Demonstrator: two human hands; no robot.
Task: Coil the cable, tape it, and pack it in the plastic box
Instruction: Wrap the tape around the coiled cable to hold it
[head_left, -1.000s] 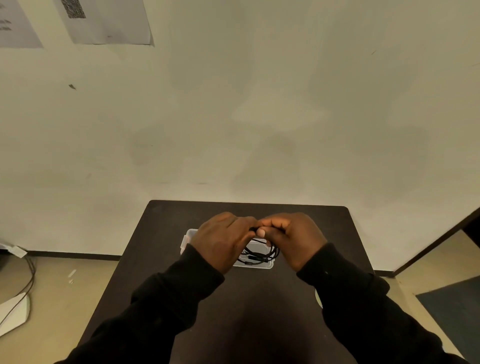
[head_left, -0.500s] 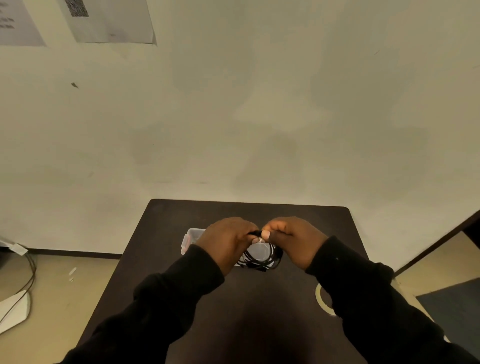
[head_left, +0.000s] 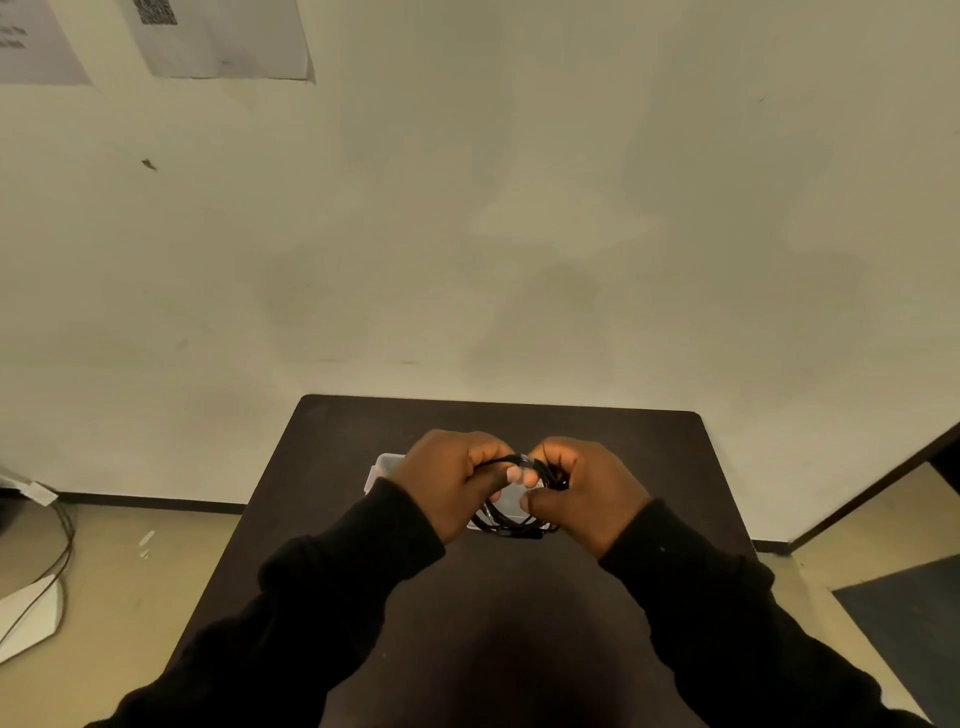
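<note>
Both hands are working above the middle of the dark table (head_left: 322, 519). The left hand (head_left: 447, 483) is closing its fingers around the top of the coiled black cable (head_left: 511, 525), thumb pressing from below. The right hand (head_left: 587, 493) is pinching the same bundle just beside it, at a pale band of tape (head_left: 525, 460) on the strands. The lower loops are hanging between the hands, over the clear plastic box (head_left: 387, 465), which is sitting on the table directly beneath; contact between loops and box cannot be determined
</note>
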